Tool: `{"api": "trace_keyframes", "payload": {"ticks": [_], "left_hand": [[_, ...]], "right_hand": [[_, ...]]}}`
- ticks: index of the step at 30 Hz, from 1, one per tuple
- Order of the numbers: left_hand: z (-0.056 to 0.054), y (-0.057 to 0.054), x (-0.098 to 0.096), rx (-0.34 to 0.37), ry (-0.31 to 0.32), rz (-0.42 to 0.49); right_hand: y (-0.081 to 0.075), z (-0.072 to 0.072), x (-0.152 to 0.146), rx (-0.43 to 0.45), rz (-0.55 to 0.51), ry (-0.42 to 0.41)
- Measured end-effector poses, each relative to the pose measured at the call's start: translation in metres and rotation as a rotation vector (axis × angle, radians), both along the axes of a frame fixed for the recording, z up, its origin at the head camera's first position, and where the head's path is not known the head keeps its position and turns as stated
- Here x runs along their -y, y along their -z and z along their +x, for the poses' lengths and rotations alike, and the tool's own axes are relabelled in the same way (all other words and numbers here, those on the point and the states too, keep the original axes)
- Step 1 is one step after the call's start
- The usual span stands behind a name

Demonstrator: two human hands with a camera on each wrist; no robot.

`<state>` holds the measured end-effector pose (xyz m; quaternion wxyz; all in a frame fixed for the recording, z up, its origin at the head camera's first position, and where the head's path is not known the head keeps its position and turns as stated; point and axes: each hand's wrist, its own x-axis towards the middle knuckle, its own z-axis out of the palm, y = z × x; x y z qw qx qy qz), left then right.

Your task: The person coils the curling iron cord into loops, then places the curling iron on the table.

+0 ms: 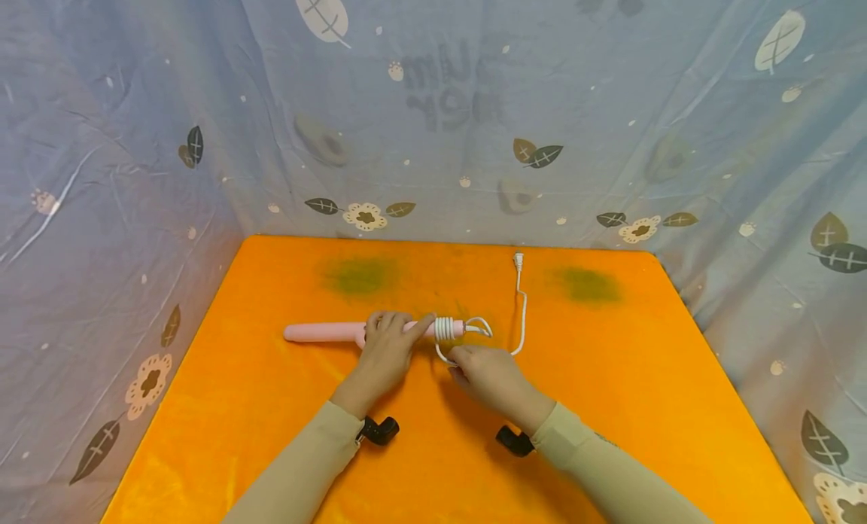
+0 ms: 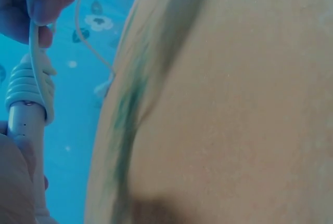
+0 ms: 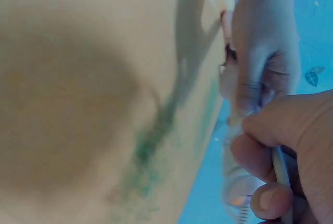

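Sleeves [image 1: 298,464] reach in from the bottom: left hand [image 1: 389,349] grips a pink wand [image 1: 325,333] mid-frame, right hand [image 1: 492,377] pinches its white cord [image 1: 444,328]. Wrapping seems underway; another snug turn looks needed.

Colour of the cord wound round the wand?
White: the cord shows best in the head view.

Okay so the wand [image 1: 325,333] is baby pink, and its cord [image 1: 524,321] is plain white, same as the plug [image 1: 518,259] by the far edge of the table [image 1: 630,403]. That table's loud orange, with two murky green smudges [image 1: 359,275] near the far edge. Curtain [image 1: 460,27] beyond it: grey-blue, printed with cream flowers plus brown, dark and whitish leaves. Sleeves [image 1: 298,464] are khaki-beige.
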<state>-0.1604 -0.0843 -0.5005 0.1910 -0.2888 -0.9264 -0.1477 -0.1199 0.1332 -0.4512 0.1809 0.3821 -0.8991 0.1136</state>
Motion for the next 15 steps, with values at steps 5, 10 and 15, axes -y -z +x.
{"api": "trace_keyframes", "payload": {"ticks": [5,10,15], "left_hand": [[0.002,0.003,0.000,0.032,-0.007,0.004],[0.007,0.006,0.001,0.018,0.023,0.002],[0.013,0.008,0.002,-0.030,0.075,0.012]], "right_hand": [[-0.014,-0.007,0.003,-0.136,0.043,-0.021],[-0.034,-0.018,0.000,-0.149,0.047,-0.046],[-0.050,-0.032,-0.007,-0.105,0.032,-0.064]]}}
